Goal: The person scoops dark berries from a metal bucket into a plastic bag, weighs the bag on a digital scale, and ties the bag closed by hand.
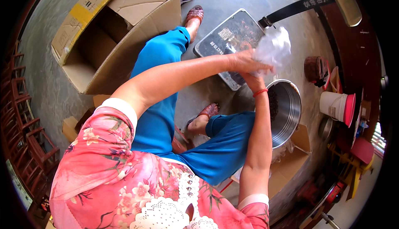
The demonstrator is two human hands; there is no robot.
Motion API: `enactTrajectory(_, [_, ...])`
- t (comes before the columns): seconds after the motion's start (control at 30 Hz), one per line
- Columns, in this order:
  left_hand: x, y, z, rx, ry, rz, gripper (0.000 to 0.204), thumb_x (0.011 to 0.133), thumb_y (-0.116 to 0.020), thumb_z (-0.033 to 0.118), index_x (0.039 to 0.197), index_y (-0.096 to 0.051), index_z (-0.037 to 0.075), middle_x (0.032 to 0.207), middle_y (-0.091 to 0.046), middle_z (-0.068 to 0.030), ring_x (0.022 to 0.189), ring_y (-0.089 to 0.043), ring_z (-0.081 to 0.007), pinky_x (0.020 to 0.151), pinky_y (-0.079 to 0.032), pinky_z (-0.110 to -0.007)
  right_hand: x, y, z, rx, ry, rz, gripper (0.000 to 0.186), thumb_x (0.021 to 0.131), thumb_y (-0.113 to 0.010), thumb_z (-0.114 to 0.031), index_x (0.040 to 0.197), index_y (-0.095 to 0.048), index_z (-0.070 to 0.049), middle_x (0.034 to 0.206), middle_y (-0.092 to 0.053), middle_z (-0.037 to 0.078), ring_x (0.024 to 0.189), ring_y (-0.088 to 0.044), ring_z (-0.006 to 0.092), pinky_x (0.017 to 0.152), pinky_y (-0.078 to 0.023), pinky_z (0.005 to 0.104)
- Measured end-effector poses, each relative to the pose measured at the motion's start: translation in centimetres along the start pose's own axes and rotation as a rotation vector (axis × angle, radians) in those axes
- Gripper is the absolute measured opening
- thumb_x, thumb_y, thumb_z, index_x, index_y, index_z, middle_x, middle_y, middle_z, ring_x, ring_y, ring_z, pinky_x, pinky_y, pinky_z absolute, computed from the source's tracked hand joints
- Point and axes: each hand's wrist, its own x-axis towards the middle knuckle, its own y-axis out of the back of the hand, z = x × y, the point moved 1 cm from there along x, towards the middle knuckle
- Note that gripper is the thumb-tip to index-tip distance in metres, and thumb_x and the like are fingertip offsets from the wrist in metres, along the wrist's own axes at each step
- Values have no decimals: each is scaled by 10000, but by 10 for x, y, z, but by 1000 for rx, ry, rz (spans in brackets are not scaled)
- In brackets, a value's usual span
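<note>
Both my hands meet over the near end of a platform scale. A clear plastic bag puffs out beyond them, crumpled and shiny. My left hand crosses on top, its fingers closed round the gathered plastic. Just beneath, my right hand, with a red bracelet at its wrist, is closed at the same bunched part; the left hand partly hides its fingers. A dark patch shows under the hands on the scale, too covered to make out. Beside my right forearm stands a metal pot with small dark pieces inside.
An open cardboard box stands at the left. The scale's black post rises toward the upper right. Another cardboard box sits below the pot. A white bucket and a red stool are along the right side.
</note>
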Motion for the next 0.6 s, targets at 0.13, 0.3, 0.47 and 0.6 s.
enactTrajectory(0.13, [-4, 5, 2, 82, 9, 8, 473, 741, -632, 331, 1076, -513, 19, 971, -580, -109, 909, -516, -155, 808, -399, -288, 1, -5, -13, -238, 205, 80, 355, 855, -496, -179, 1163, -451, -7, 1181, -464, 141, 1103, -424, 211, 909, -351, 332])
enactTrajectory(0.3, [0, 39, -6, 670, -170, -39, 818, 638, -688, 453, 1260, -348, 44, 1231, -415, -212, 1149, -398, -294, 930, -328, -347, -12, 15, -9, -131, 23, 176, 325, 887, -405, -275, 1039, -552, -29, 942, -574, 118, 902, -519, 203, 763, -411, 297])
enactTrajectory(0.47, [-14, 46, -26, 848, 144, -113, 1067, 519, -676, 610, 1315, -254, 39, 1305, -307, -231, 1223, -279, -346, 1000, -224, -398, -8, 13, -17, -203, 154, 135, 244, 867, -441, -186, 995, -582, -34, 939, -591, 91, 882, -543, 179, 783, -423, 320])
enactTrajectory(0.6, [-20, 35, -37, 852, 295, -128, 1093, 515, -641, 657, 1298, -263, -5, 1343, -258, -205, 1279, -175, -305, 1011, -181, -437, -3, -1, -27, 45, -13, 249, 306, 836, -510, -260, 974, -585, 3, 898, -597, 96, 854, -537, 176, 774, -419, 322])
